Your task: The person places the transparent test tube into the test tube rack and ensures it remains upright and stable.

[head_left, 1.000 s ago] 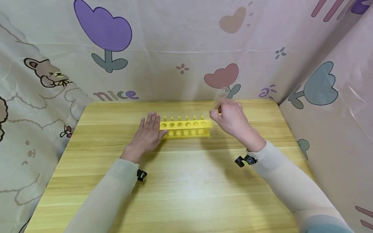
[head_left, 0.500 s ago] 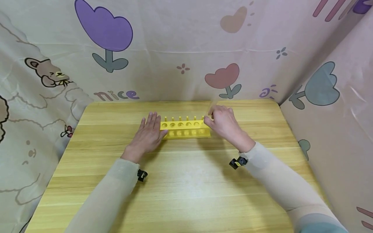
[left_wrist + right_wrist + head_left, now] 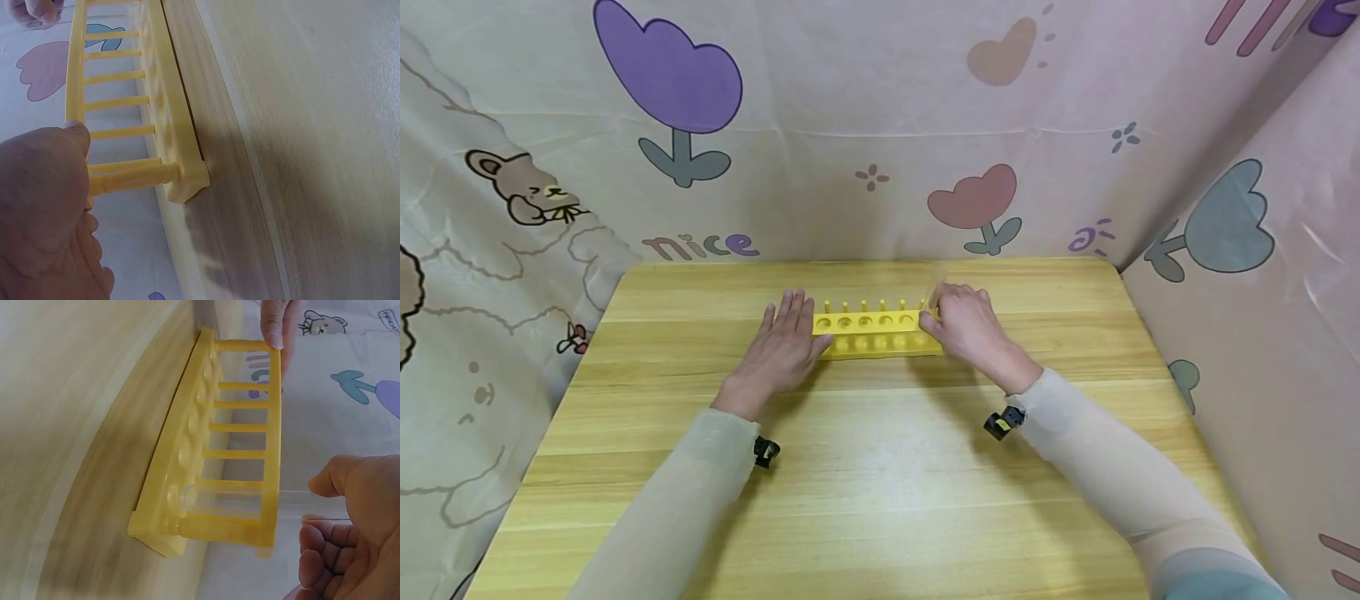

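A yellow test tube rack (image 3: 880, 323) stands on the wooden table, with a row of holes and upright pegs. My left hand (image 3: 784, 343) rests at its left end with fingers straight; the thumb (image 3: 76, 132) touches the top plate. My right hand (image 3: 973, 329) pinches the upper part of a clear test tube (image 3: 225, 499) between thumb and fingers at the rack's right end. The tube passes through the top plate's end hole, and in the right wrist view its rounded bottom is close to the lower plate (image 3: 164, 456).
A wooden table (image 3: 880, 467) spreads in front of the rack. A pale cloth (image 3: 820, 100) printed with flowers and a bear hangs behind it and along both sides. Small black wrist cameras (image 3: 1004, 423) sit on the sleeves.
My right hand has moved left and down to the rack's right end, bringing the test tube into the end hole and lower through it. The left hand and the rack have stayed put.
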{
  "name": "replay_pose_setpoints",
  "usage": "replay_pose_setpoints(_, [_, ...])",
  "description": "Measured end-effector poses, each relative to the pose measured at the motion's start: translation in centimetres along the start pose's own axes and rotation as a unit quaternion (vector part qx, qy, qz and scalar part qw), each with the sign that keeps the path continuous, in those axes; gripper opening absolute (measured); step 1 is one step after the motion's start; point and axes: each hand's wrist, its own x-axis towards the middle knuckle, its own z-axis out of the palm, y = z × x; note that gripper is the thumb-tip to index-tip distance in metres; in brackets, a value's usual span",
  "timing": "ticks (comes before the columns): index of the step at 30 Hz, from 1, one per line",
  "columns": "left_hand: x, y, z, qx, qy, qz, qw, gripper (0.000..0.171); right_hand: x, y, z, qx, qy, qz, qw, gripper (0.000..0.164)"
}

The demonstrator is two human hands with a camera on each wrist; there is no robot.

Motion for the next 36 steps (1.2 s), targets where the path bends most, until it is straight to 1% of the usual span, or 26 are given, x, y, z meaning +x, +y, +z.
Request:
replay_pose_setpoints(7, [0.0, 0.1, 0.0, 0.001, 0.000, 0.000, 1.0000, 0.080, 0.1, 0.4, 0.6, -0.006, -0.006, 0.003, 1.000, 0.022])
replay_pose_setpoints(15, [0.0, 0.1, -0.1, -0.002, 0.000, 0.001, 1.0000, 0.080, 0.1, 0.5, 0.9, -0.014, 0.006, 0.000, 1.000, 0.024])
replay_pose_setpoints(36, [0.2, -0.1, 0.0, 0.000, 0.005, -0.001, 1.0000, 0.080, 0.3, 0.7, 1.2, -0.037, 0.020, -0.011, 0.999, 0.029])
